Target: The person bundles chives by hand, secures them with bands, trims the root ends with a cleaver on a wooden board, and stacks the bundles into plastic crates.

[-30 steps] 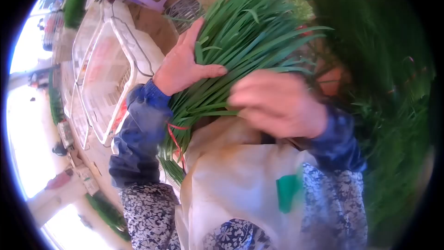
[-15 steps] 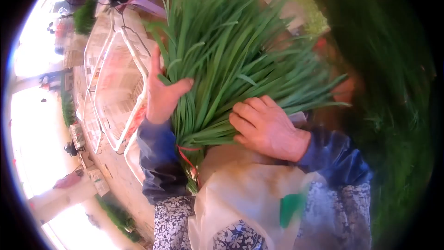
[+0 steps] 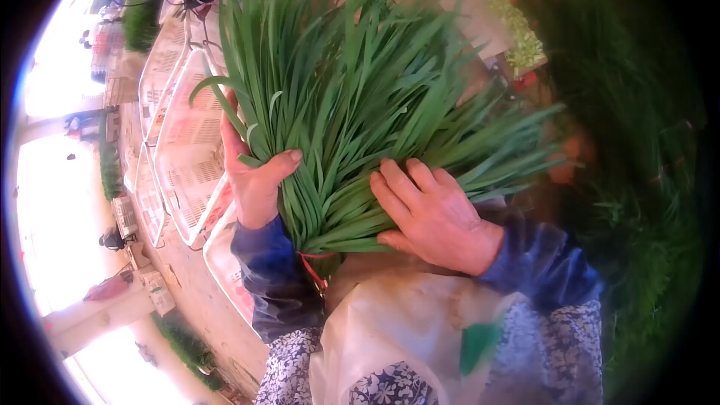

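Green leaf bunch [image 3: 349,105] fans wider L vs prev. frame, red tie [image 3: 318,256] at upper-L edge of apron [image 3: 405,304]. L hand [image 3: 259,184] grasps its side; R hand [image 3: 439,217] rests atop, not gripping. Prob. light, bendy, bruises easily; hold nr tie.

From where I stand, no words, labels, numbers or signs can be read around the fingers [image 3: 403,184].

Blown-out white glare at left, dim blurry greenery [image 3: 652,240] at right, smeared leaf tips [image 3: 517,154], fisheye curve, black corners
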